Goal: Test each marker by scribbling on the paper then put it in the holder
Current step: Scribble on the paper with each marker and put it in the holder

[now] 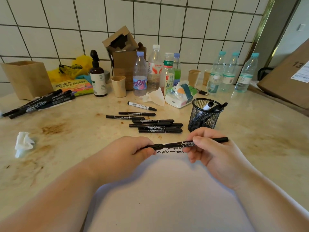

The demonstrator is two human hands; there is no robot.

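Observation:
Both my hands hold one black marker [173, 145] level above the white paper [167, 190]. My left hand [132, 149] grips the cap end, and my right hand [209, 148] pinches the barrel by its label. A wavy black scribble [169, 151] runs across the paper just under the marker. The black mesh holder [204, 117] stands behind my right hand with a few markers in it. Several loose black markers [157, 125] lie in a pile behind my hands, and a white-barrelled marker [141, 106] lies beyond them.
Another bunch of black markers [40, 102] lies at the far left beside a brown paper bag [28, 79]. Bottles [155, 71], paper cups [118, 86], a tissue pack [179, 96] and cardboard boxes [122, 52] crowd the back by the tiled wall. A crumpled tissue [23, 143] lies left.

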